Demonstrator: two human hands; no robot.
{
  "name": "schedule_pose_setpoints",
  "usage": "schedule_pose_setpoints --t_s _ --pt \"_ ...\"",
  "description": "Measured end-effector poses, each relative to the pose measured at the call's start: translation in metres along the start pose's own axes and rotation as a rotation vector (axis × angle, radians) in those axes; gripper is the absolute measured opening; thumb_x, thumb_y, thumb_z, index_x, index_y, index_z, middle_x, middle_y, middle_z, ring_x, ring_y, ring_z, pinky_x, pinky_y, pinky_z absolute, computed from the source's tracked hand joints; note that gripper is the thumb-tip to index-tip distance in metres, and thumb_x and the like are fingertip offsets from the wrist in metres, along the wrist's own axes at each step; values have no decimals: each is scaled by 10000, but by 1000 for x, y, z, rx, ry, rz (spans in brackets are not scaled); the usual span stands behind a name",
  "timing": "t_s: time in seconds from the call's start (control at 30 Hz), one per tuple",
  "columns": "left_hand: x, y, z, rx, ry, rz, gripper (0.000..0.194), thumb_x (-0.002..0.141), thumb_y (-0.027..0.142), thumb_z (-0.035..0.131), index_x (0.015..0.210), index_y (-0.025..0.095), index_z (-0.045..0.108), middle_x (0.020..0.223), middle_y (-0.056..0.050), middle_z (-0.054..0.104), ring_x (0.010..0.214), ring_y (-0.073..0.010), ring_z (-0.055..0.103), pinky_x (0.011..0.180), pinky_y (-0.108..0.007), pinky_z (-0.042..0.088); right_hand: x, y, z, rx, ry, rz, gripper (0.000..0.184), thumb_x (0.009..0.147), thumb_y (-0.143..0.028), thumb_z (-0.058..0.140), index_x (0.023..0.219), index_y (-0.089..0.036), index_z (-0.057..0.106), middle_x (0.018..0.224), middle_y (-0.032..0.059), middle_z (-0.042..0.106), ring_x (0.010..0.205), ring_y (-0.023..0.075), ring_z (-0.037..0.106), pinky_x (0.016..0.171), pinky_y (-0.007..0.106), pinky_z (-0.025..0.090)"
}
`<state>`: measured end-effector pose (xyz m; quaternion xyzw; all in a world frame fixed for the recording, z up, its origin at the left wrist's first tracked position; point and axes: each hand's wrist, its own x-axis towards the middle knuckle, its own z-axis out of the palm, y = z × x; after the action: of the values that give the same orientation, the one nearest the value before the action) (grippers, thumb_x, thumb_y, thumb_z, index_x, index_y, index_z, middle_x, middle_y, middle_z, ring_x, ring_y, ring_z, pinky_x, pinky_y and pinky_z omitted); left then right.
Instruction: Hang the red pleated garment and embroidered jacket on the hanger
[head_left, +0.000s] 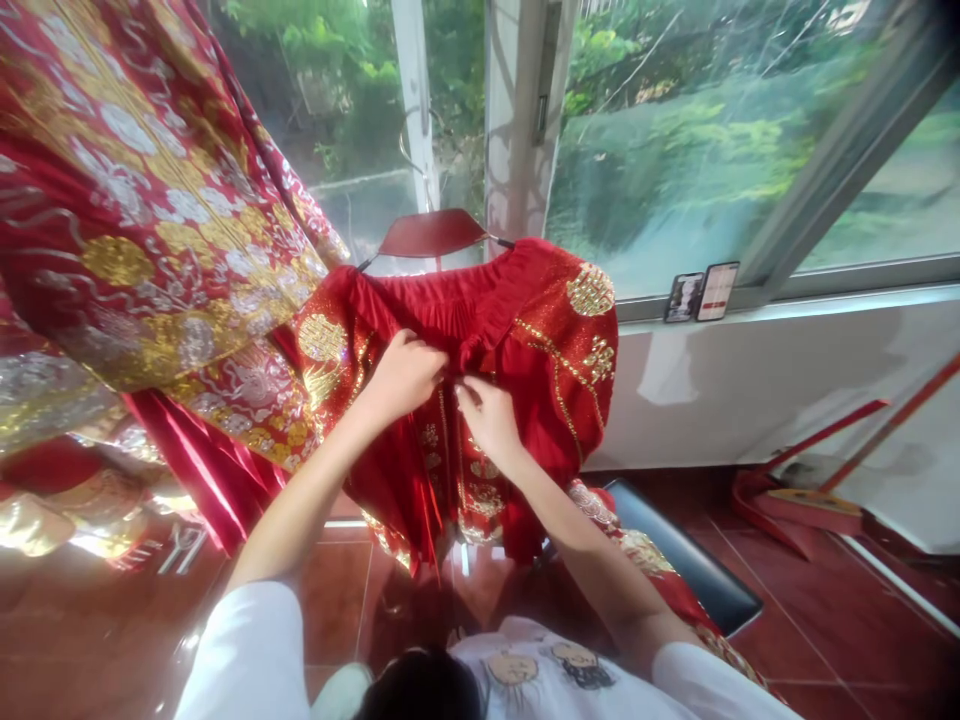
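Observation:
A red garment with gold embroidery and gold beaded trim [574, 330] hangs in front of me on a hanger with a broad red top [433, 234]. My left hand [411, 372] is at the gathered neckline, its fingers closed on the red fabric. Close beside it, my right hand [489, 412] pinches at the same spot, just below a small bunch of red cloth [472, 350] at the front. What exactly lies between the fingertips is too small to make out. Thin red cords [431, 515] dangle below my hands.
Another red garment, heavy with gold and silver embroidery [135, 200], hangs at the left. Two phones [701, 293] lean against the window on the sill. A black padded bench [679, 555] with embroidered cloth stands low right. A red dustpan [765, 510] and broom [817, 508] rest by the wall.

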<state>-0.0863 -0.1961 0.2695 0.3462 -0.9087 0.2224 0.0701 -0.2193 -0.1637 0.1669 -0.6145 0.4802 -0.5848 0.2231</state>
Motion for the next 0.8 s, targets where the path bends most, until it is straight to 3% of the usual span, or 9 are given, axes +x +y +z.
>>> schedule_pose_setpoints --t_s 0.2,0.37,0.53,0.67,0.8 --pt "-10 -1 -10 -247 4 20 302 804 82 419 856 190 697 790 -49 700 829 -198 611 893 -411 313 -4 -13 -2 37 32 55 229 856 -331 564 840 -137 683 697 54 693 633 165 659 635 255 513" --pt "-11 -2 -7 -359 37 -6 273 847 155 433 872 185 703 814 -37 710 832 -185 596 920 -403 279 -12 -21 7 152 104 120 218 831 -339 584 754 -152 665 654 44 679 557 142 615 577 246 489" --pt "-14 0 0 -443 107 -105 230 827 218 491 856 186 718 799 -14 730 745 -157 590 944 -388 276 -13 -25 15 382 160 190 195 788 -331 601 743 -146 641 601 6 623 504 104 546 516 221 447" --pt "-14 3 4 -537 180 -219 269 856 250 468 776 176 713 716 8 718 606 -120 528 962 -383 277 -12 -30 14 430 172 219 201 755 -334 615 743 -135 639 569 -15 571 480 88 478 472 216 384" --pt "-11 6 4 -567 203 -217 290 889 240 464 741 183 707 675 19 699 600 -119 497 949 -375 281 -14 -32 16 455 197 237 169 727 -302 617 671 -143 615 533 -42 493 474 74 407 466 217 322"
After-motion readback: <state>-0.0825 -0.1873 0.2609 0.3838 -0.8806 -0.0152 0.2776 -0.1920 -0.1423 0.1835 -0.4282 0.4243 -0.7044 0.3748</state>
